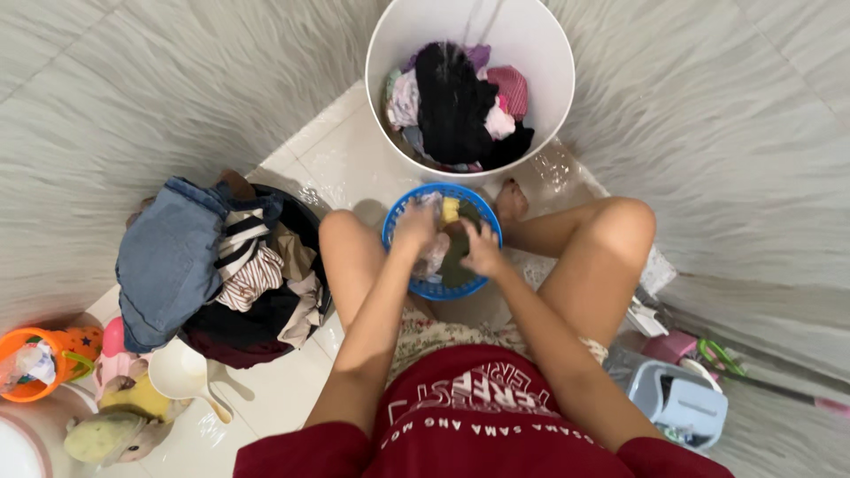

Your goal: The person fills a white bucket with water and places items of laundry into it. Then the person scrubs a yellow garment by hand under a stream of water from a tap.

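The left hand (pixel 414 226) and the right hand (pixel 482 250) are both inside the blue basin (pixel 440 288), fingers closed around wet cloth (pixel 434 257) between the knees. Behind it stands a white bucket (pixel 531 44), filled with dark and pink clothes (pixel 456 102). To the left, a dark tub (pixel 305 221) holds a pile of jeans and striped clothes (pixel 204 261). A white scoop (pixel 181 372) lies near.

Tiled corner of a washing area, seen from above. The glossy white floor (pixel 345 168) is wet and reflects light. Grey, wavy-veined wall tiles (pixel 133 106) rise on the left; matching wall tiles (pixel 735 133) stand on the right. Illumination is even and bright.
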